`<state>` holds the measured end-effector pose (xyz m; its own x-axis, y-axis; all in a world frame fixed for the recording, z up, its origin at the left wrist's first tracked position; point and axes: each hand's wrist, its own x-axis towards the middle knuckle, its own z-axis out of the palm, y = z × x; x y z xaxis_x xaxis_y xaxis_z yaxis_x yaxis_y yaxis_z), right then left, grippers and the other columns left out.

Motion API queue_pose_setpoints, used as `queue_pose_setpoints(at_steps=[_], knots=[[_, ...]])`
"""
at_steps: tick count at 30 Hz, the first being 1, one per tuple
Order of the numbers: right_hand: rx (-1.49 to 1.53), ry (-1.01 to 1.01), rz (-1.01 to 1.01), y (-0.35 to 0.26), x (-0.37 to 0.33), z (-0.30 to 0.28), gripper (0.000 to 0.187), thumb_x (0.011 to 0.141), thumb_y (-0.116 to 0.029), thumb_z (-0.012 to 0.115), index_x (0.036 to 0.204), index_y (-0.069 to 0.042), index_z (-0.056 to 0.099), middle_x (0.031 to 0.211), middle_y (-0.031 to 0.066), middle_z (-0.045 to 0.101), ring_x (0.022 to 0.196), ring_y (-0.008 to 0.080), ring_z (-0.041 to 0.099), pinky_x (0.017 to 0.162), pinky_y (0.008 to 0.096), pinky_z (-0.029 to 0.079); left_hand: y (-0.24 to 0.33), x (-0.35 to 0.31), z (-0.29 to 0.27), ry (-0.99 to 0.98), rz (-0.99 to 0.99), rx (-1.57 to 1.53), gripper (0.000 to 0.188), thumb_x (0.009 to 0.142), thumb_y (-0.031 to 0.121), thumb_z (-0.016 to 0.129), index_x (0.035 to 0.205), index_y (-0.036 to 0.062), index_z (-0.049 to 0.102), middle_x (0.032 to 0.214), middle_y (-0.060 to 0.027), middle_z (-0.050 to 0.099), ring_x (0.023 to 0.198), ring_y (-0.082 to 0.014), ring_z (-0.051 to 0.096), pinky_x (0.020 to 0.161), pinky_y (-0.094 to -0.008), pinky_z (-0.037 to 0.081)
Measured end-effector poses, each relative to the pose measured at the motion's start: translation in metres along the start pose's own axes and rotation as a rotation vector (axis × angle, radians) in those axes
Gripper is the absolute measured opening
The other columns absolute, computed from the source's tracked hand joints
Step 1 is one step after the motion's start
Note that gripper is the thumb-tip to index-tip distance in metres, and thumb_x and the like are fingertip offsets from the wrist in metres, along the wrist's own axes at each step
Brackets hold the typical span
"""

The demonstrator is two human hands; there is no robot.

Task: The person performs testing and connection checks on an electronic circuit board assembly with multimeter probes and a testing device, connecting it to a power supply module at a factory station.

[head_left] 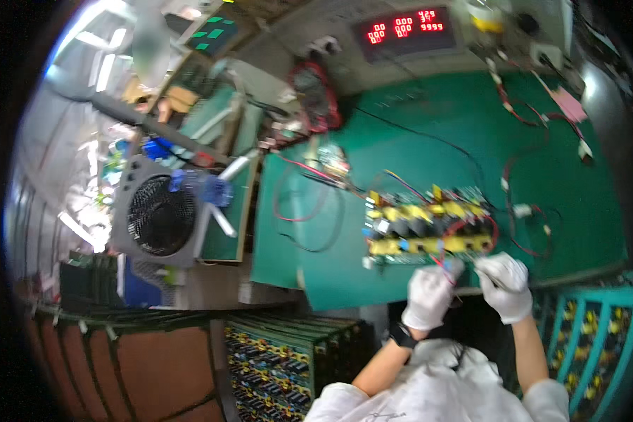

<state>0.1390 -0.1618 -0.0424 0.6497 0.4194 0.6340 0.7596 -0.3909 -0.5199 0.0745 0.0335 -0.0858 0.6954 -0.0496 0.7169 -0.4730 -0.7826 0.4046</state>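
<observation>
A long green circuit board with yellow-wrapped parts and dark round components lies on the green mat, close to its front edge. My left hand, in a white glove, is closed at the board's near edge, its fingertips on a red wire that loops over the board. Beside it, my right hand, also gloved in white, has its fingers curled together just off the board's near right corner. Whatever it may hold is too blurred to make out.
A red-framed multimeter stands behind, left of a panel with red digits. Loose leads and connector cables cross the mat. A grey fan stands at left. Racks of boards and a teal rack flank me.
</observation>
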Motion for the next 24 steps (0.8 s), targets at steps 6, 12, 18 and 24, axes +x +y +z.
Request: queue_pose_setpoints(at_steps=[6,12,18,24], knots=[[-0.057,-0.021,-0.029,-0.008,0.001,-0.007,0.028,0.080,-0.001,0.078,0.104,-0.011,0.067,0.096,0.0066,0.072,0.080,0.0292,0.069,0.067,0.0406,0.054,0.012,0.010,-0.010,-0.034,-0.017,0.104,0.056,0.074,-0.004,0.069,0.129,0.0070,0.069,0.121,-0.0090,0.072,0.090,-0.0274,0.067,0.079,-0.0378,0.055],[-0.073,-0.032,0.022,-0.011,-0.003,-0.012,0.026,0.082,0.002,0.074,0.103,-0.010,0.065,0.094,0.0080,0.070,0.081,0.0308,0.068,0.069,0.0414,0.051,0.015,0.007,-0.006,-0.056,-0.046,0.059,0.053,0.075,-0.004,0.068,0.126,0.0069,0.070,0.116,-0.0095,0.072,0.091,-0.0279,0.068,0.081,-0.0391,0.055],[-0.032,0.204,0.058,-0.015,0.002,0.003,0.012,0.087,0.000,0.070,0.096,-0.008,0.067,0.086,0.0131,0.069,0.073,0.0342,0.067,0.065,0.0424,0.053,0.014,0.018,-0.025,-0.203,-0.128,0.345,0.039,0.075,0.005,0.065,0.113,0.0105,0.069,0.079,-0.0088,0.064,0.069,-0.0309,0.061,0.064,-0.0450,0.048],[-0.025,0.213,0.081,0.002,-0.003,-0.002,0.012,0.086,-0.003,0.070,0.095,-0.010,0.065,0.085,0.0073,0.070,0.072,0.0295,0.068,0.064,0.0393,0.053,0.007,0.022,0.001,0.038,-0.052,0.177,0.044,0.077,-0.011,0.071,0.112,0.0157,0.074,0.100,-0.0033,0.074,0.081,-0.0239,0.068,0.077,-0.0345,0.056]])
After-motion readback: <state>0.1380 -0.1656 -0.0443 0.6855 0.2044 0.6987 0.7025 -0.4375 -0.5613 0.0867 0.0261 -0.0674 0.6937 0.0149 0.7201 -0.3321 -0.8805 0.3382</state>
